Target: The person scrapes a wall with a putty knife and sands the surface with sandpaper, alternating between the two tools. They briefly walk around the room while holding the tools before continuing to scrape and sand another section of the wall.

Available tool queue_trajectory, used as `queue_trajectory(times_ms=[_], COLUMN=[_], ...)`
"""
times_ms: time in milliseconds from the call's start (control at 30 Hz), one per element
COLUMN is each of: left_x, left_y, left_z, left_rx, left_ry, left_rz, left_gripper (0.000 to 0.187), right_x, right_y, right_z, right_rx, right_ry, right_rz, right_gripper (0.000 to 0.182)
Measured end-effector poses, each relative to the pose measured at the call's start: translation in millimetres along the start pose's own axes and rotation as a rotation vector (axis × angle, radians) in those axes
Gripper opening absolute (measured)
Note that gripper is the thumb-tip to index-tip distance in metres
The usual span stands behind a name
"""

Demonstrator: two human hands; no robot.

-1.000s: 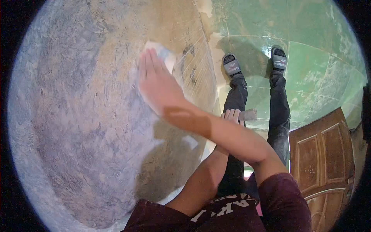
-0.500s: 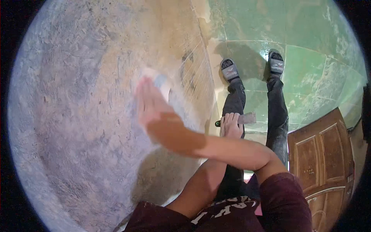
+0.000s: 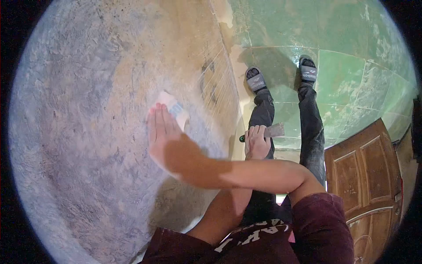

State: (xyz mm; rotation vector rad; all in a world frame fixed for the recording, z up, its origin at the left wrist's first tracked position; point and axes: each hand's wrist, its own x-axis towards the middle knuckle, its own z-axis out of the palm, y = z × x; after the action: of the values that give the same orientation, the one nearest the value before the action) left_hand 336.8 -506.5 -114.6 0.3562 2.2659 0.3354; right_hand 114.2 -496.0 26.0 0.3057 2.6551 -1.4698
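Observation:
My right hand point(image 3: 165, 134) reaches across my body and lies flat on the rough, plastered wall point(image 3: 88, 110), fingers together. Under it is a white sheet with blue print, which looks like sandpaper point(image 3: 175, 107), pressed to the wall; part of it sticks out past the fingers. My left hand point(image 3: 257, 143) is beneath the right forearm, in front of my leg. Its fingers are wrapped round a scraper point(image 3: 275, 130), whose flat, dusty blade points right and whose dark handle end with a green mark shows at the left.
Green floor tiles point(image 3: 343, 75), smeared with pale dust, lie under my sandalled feet point(image 3: 256, 80). A brown panelled wooden door point(image 3: 365, 180) stands at the right. Diagonal scratch lines mark the wall near its edge with the floor.
My right hand has moved slightly down along the wall with the sandpaper and is less blurred. My left hand still grips the scraper; the view has shifted a little.

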Motion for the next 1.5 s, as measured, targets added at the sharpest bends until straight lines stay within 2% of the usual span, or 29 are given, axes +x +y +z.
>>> queue_trajectory(times_ms=[33, 133, 267, 367, 400, 433, 467, 533, 567, 600, 633, 667, 700, 733, 767, 833, 867, 933, 1000, 1033, 1100, 1133, 1167, 1200, 1233, 1267, 1333, 1400, 1500], left_x=[0.2, -5.4, -0.5, -3.6, -4.2, -11.3, -18.2, -12.2, -12.1, -12.2, -10.6, -9.2, -6.2, -5.0, -7.8, -14.0, -15.8, -15.7, -11.1, -17.4, -34.6, -32.4, -27.2, -23.8, -23.5, -23.5, -23.2, -24.1, -27.2], left_y=[-0.3, -7.1, -3.5, -0.7, 6.1, -17.0, -10.0, -3.1, -3.2, -2.7, -0.3, 2.1, 3.7, 1.8, -2.5, -8.2, -9.6, -5.5, 5.3, -1.7, -17.9, -16.0, -14.3, -10.6, -4.6, 0.4, 1.2, -0.5, 2.5], left_z=[-1.4, 1.7, 12.2, 10.2, -9.9, 6.3, 9.3, 8.6, 7.2, 6.4, 1.5, -3.8, -6.5, -1.9, 7.8, 20.6, 26.4, 19.0, 1.5, 12.1, 40.0, 40.5, 42.0, 42.1, 37.6, 32.0, 30.4, 30.3, 24.6], left_rx=[0.006, 0.044, 0.006, 0.044, 0.092, 0.176, 0.167, 0.061, 0.010, -0.044, -0.041, -0.039, -0.039, -0.040, 0.034, 0.112, 0.147, 0.181, -0.070, -0.072, -0.248, -0.252, -0.096, 0.059, 0.053, 0.038, 0.014, -0.015, -0.047], left_ry=[0.002, -0.047, 0.038, 0.020, -0.107, -0.212, -0.211, -0.093, -0.040, 0.010, 0.011, -0.057, -0.120, -0.113, -0.066, -0.019, -0.050, -0.085, -0.160, -0.160, 0.096, 0.096, 0.039, -0.018, -0.018, -0.016, -0.041, -0.041, -0.064], left_rz=[-0.002, -0.014, 0.008, -0.029, -0.018, 0.134, 0.133, 0.126, 0.115, 0.093, 0.086, 0.059, 0.037, 0.039, 0.067, 0.072, 0.050, 0.020, -0.064, -0.069, -0.006, -0.010, -0.041, -0.071, -0.073, -0.094, -0.127, -0.125, -0.137], left_gripper=[0.023, 0.021, 0.020, 0.020, 0.028, 0.038, 0.038, 0.040, 0.041, 0.042, 0.042, 0.038, 0.034, 0.034, 0.030, 0.027, 0.027, 0.026, 0.026, 0.026, 0.036, 0.036, 0.030, 0.024, 0.024, 0.021, 0.018, 0.018, 0.019], right_x=[9.7, 50.7, 33.1, 25.4, 39.6, 55.2, 65.3, 79.2, 76.8, 68.3, 57.1, 40.4, 27.8, 22.1, 18.6, 9.4, 2.7, -5.6, -8.8, -11.7, -17.3, -19.1, -22.8, -27.7, -31.0, -38.1, -46.7, -57.6, -60.1], right_y=[9.0, 63.2, 22.6, 29.3, 62.2, 109.2, 152.1, 193.6, 206.1, 214.3, 215.2, 214.6, 204.9, 204.0, 213.7, 224.8, 228.7, 222.9, 211.3, 204.5, 183.9, 172.3, 161.1, 150.2, 138.3, 127.4, 104.3, 92.8, 73.3], right_z=[-2.7, 8.2, 8.0, 31.4, 46.6, 51.2, 50.1, 46.9, 45.3, 41.3, 32.3, 21.7, -10.6, -30.0, -23.2, 0.0, 3.4, -8.8, -18.9, -21.6, -19.3, -16.7, -8.8, 3.1, 7.4, 8.7, 4.2, 33.0, 58.5], right_rx=[0.005, 0.113, 0.246, 0.083, -0.201, 0.004, 0.203, 0.207, 0.203, 0.335, 0.472, 0.479, 0.528, 0.573, 0.573, 0.608, 0.613, 0.632, 0.655, 0.677, 0.788, 0.896, 0.892, 1.046, 1.200, 1.196, 0.938, 0.846, 0.694], right_ry=[0.003, -0.170, -0.243, -0.135, 0.034, -0.131, -0.284, -0.285, -0.272, -0.173, -0.079, -0.083, 0.046, 0.177, 0.174, 0.331, 0.318, 0.214, 0.146, 0.083, 0.131, 0.185, 0.181, 0.175, 0.168, 0.167, -0.036, 0.066, 0.014], right_rz=[-0.002, 0.109, 0.165, 0.060, 0.034, -0.002, -0.045, 0.170, 0.167, 0.226, 0.288, 0.291, 0.309, 0.320, 0.313, 0.637, 0.636, 0.648, 0.625, 0.602, 0.588, 0.567, 0.569, 0.561, 0.551, 0.552, 0.411, 0.102, 0.114], right_gripper=[0.057, 0.061, 0.058, 0.055, 0.043, 0.035, 0.029, 0.026, 0.026, 0.029, 0.033, 0.033, 0.033, 0.034, 0.034, 0.027, 0.027, 0.035, 0.035, 0.035, 0.034, 0.033, 0.033, 0.031, 0.031, 0.031, 0.038, 0.048, 0.054])
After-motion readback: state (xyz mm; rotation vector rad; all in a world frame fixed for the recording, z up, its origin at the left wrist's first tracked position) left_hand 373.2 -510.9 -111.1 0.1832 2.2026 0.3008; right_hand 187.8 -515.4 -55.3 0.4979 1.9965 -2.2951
